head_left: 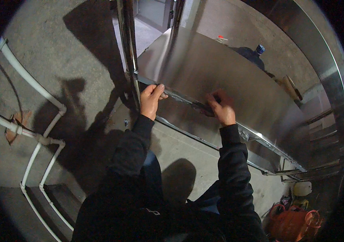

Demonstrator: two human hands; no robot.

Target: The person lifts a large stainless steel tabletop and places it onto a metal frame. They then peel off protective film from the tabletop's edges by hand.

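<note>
Reaching forward with both sleeved forearms; left hand (151, 100) curling closed over the folded edge of the steel sheet (220, 76) ahead, right hand (221, 107) clenching the same edge, knuckles up.

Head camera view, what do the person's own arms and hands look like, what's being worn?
Both arms are covered by long black sleeves of a dark top, the cuffs ending at the wrists. The left hand and the right hand are bare: no gloves, and no rings or watch can be made out. A small pale mark shows on the dark clothing low in the picture; it is too small to tell more.
</note>
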